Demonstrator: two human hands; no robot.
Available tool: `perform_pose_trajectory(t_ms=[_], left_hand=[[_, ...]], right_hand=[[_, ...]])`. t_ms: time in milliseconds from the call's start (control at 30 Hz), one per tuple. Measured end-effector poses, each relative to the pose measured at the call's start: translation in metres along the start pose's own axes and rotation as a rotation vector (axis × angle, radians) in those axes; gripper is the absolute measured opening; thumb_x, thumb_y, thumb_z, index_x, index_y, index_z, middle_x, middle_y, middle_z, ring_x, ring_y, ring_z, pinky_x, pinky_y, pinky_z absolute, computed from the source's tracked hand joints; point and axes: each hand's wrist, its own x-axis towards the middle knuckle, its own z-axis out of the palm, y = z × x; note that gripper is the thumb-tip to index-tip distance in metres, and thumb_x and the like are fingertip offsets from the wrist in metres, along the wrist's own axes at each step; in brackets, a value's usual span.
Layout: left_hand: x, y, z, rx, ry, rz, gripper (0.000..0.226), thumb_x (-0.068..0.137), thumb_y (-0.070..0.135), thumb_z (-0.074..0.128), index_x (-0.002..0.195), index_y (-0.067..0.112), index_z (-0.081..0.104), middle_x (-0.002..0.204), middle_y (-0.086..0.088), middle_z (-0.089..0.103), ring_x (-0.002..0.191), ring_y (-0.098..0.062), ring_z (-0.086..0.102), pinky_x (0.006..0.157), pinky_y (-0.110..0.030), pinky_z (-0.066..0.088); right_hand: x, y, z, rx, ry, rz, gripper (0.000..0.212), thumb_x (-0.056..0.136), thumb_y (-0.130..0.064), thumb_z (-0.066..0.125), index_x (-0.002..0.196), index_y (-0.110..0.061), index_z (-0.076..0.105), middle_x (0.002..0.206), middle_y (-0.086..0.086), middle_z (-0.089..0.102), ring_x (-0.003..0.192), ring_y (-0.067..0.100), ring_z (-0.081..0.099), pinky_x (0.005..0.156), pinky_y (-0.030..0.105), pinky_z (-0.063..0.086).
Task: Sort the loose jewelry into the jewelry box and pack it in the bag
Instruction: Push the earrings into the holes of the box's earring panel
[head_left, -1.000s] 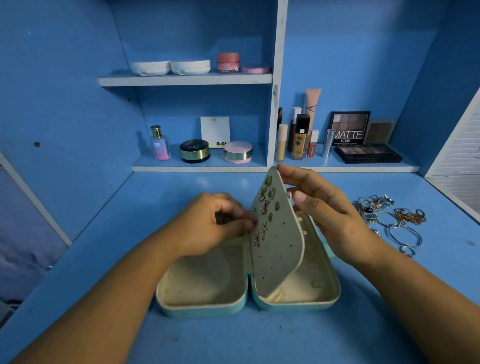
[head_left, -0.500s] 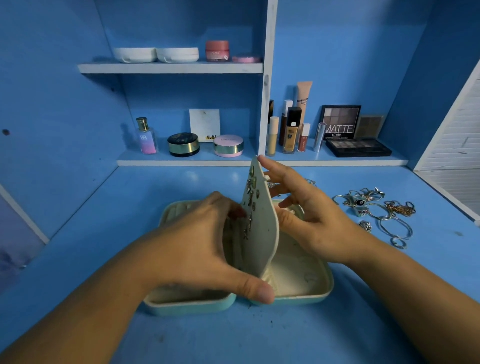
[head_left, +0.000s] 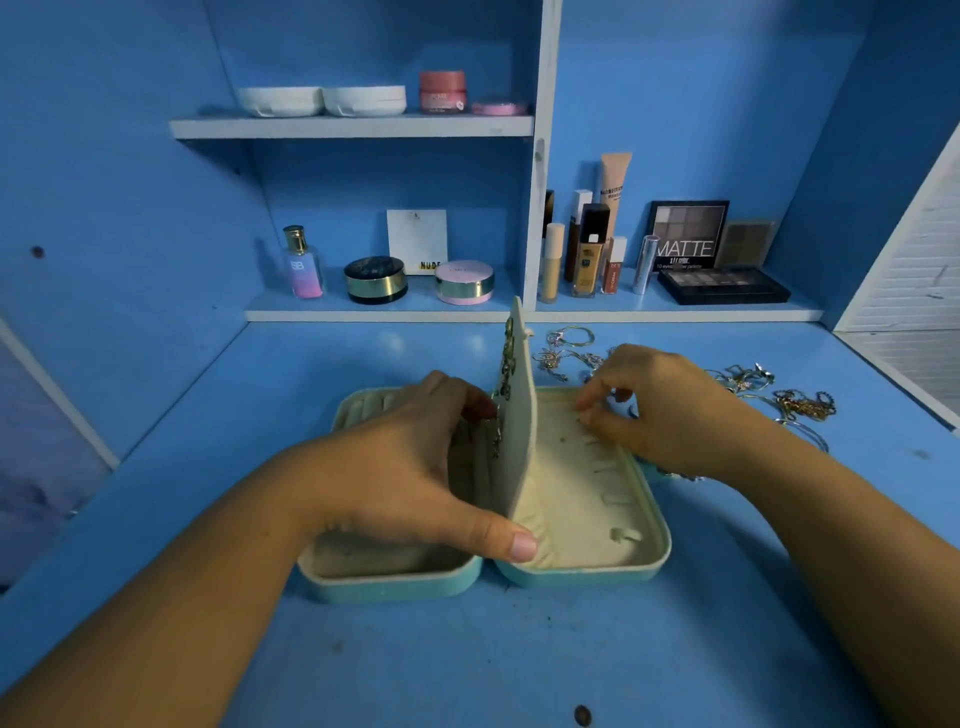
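Over the jewelry box (head_left: 587, 576), left fingers (head_left: 457, 397) grip its panel (head_left: 522, 415), right fingers (head_left: 605, 387) curled.

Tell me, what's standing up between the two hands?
In the head view, the cream earring flap of the jewelry box stands upright between them, earrings on its left face; the left hand holds it.

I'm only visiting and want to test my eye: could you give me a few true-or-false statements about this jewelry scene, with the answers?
1. The jewelry box lies open on the desk. True.
2. The divider flap lies flat. False: it stands upright, held by the left hand.
3. Earrings are pinned on the flap's left face. True.
4. All the jewelry is packed. False: loose jewelry lies on the desk, right of the box.
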Motion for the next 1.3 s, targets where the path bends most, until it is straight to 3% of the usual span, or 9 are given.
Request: perform_pose_trajectory(t_ms=[100, 233, 400, 500, 767, 900, 1033, 1300], left_hand=[[0.000, -0.001, -0.001, -0.005, -0.027, -0.013, 0.110, 0.033, 0.085, 0.064, 0.128, 0.038, 0.036, 0.121, 0.026, 0.042, 0.118, 0.004, 0.042, 0.103, -0.030, 0.042], [0.001, -0.002, -0.001, -0.007, -0.042, -0.012, 0.113, 0.033, 0.085, 0.064, 0.131, 0.036, 0.035, 0.124, 0.024, 0.042, 0.122, 0.002, 0.041, 0.105, -0.032, 0.041], [0.001, -0.003, -0.001, -0.027, -0.056, -0.022, 0.110, 0.033, 0.083, 0.066, 0.129, 0.037, 0.035, 0.125, 0.024, 0.043, 0.122, 0.003, 0.042, 0.106, -0.032, 0.041], [0.001, -0.003, -0.001, -0.025, -0.060, -0.027, 0.109, 0.033, 0.083, 0.066, 0.128, 0.038, 0.035, 0.124, 0.024, 0.043, 0.121, 0.004, 0.042, 0.105, -0.031, 0.041], [0.001, -0.002, -0.002, -0.021, -0.061, -0.031, 0.110, 0.033, 0.083, 0.064, 0.129, 0.038, 0.034, 0.125, 0.024, 0.041, 0.121, 0.002, 0.043, 0.105, -0.032, 0.042], [0.001, -0.002, -0.001, -0.019, -0.069, -0.033, 0.111, 0.033, 0.084, 0.065, 0.129, 0.039, 0.033, 0.125, 0.024, 0.041, 0.122, 0.002, 0.043, 0.106, -0.033, 0.041], [0.002, -0.003, 0.000, -0.025, -0.071, -0.027, 0.111, 0.033, 0.084, 0.065, 0.129, 0.038, 0.034, 0.125, 0.024, 0.042, 0.122, 0.001, 0.043, 0.106, -0.033, 0.041], [0.003, -0.003, -0.001, -0.017, -0.082, -0.032, 0.114, 0.033, 0.085, 0.065, 0.132, 0.038, 0.032, 0.127, 0.024, 0.041, 0.123, 0.001, 0.042, 0.107, -0.034, 0.041]], right_hand=[[-0.002, -0.002, -0.002, -0.025, -0.063, -0.068, 0.009, 0.085, -0.027, 0.068, 0.093, -0.027, 0.072, 0.093, -0.006, 0.058, 0.079, -0.002, 0.047, 0.067, 0.003, 0.032], [-0.004, -0.002, -0.003, -0.014, -0.053, -0.125, 0.008, 0.084, -0.029, 0.068, 0.091, -0.027, 0.072, 0.092, -0.008, 0.058, 0.083, 0.000, 0.049, 0.071, 0.006, 0.033], [-0.005, -0.007, -0.001, 0.010, -0.053, -0.167, 0.007, 0.083, -0.027, 0.070, 0.090, -0.027, 0.072, 0.090, -0.007, 0.056, 0.086, 0.009, 0.053, 0.080, 0.025, 0.044], [-0.006, -0.009, 0.000, 0.019, -0.076, -0.167, 0.007, 0.083, -0.028, 0.069, 0.090, -0.029, 0.072, 0.092, -0.007, 0.055, 0.088, 0.011, 0.054, 0.082, 0.028, 0.046], [-0.004, -0.013, 0.001, -0.015, -0.086, -0.159, 0.006, 0.086, -0.026, 0.066, 0.089, -0.026, 0.070, 0.090, -0.008, 0.052, 0.082, 0.003, 0.050, 0.073, 0.010, 0.037], [0.000, -0.015, 0.007, -0.028, -0.061, -0.166, 0.005, 0.087, -0.024, 0.063, 0.088, -0.023, 0.068, 0.089, -0.006, 0.053, 0.081, 0.006, 0.050, 0.076, 0.021, 0.043], [0.001, -0.015, 0.008, -0.044, -0.072, -0.171, 0.007, 0.088, -0.024, 0.063, 0.090, -0.022, 0.069, 0.090, -0.004, 0.053, 0.083, 0.010, 0.050, 0.078, 0.024, 0.044], [0.002, -0.005, -0.003, -0.031, 0.013, -0.091, 0.014, 0.090, -0.021, 0.062, 0.100, -0.022, 0.072, 0.095, -0.001, 0.057, 0.083, 0.010, 0.052, 0.077, 0.016, 0.035]])
